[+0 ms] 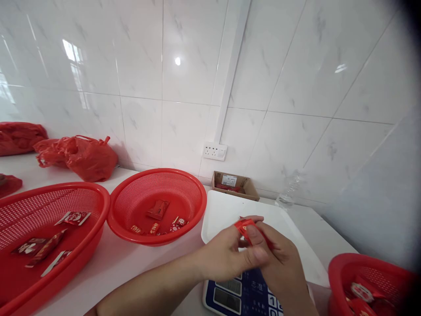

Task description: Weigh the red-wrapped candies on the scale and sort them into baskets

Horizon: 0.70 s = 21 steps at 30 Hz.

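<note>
Both hands meet above the white scale tray, near centre. Left hand fingers curled, thumb and fingertips pinching a small red packet. Right hand closed around the same red packet from the right side, fingers folded over it. Packet sits between the two hands, held up off the tray, only its upper end visible.

Under the hands: digital scale with blue front panel and displays, near edge of white bench. Left of the scale, round red basket with a few red packets inside. Further left, larger red basket, several wrapped packets lying flat in it. Near right corner, third red basket, partly cut off, packets in it. Far side: small cardboard box against tiled wall, clear plastic bottle to its right, wall socket above. Far left: red plastic bags on the bench.
</note>
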Tool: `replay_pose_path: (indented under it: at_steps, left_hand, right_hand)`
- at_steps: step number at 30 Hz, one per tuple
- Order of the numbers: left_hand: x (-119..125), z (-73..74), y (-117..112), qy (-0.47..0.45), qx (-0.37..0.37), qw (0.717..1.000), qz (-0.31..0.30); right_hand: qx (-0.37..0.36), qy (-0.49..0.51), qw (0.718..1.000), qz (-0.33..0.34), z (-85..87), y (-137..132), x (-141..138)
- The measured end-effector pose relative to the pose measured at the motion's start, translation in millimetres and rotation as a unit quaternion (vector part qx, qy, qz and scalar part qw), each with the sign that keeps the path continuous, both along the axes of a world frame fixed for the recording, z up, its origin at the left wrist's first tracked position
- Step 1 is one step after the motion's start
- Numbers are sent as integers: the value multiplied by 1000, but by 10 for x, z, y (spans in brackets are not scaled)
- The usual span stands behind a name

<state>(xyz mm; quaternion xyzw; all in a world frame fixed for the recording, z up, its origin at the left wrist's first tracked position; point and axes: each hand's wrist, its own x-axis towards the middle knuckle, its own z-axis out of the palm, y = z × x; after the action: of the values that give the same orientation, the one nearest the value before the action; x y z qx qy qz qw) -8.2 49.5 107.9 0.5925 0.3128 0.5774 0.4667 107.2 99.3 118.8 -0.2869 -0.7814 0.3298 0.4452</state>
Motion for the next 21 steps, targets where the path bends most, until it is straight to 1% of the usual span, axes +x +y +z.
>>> replay_pose_path:
  at_steps: [2, 4, 7, 9, 12, 15, 18, 21]
  left_hand:
    - [24, -10, -1, -6, -12, 999, -34]
    - [45, -13, 0, -31, -29, 998, -35]
    - [48, -1, -7, -33, -52, 998, -16]
    - [30, 9, -16, -3, -54, 998, 9]
    - [-7, 5, -14, 46, -33, 997, 51]
    - [-34, -17, 12, 62, -17, 995, 75]
    - [-61, -13, 32, 70, -13, 994, 88]
    - [-105, 47, 21, 120, 11, 988, 101]
  right_hand:
    - [2, -11, 1000, -13, -66, 19, -29]
    - [0, 5, 999, -36, -125, 26, -57]
    - [-20, 33, 998, -50, -155, -4, -87]
    - [-48, 44, 997, -48, -138, -37, -104]
    - [-83, 79, 993, -21, -105, -60, -130]
    - [-69, 96, 993, 2, -92, -43, -145]
    - [-46, 94, 994, -11, -87, -19, -140]
    - [-31, 64, 997, -19, -82, -4, -125]
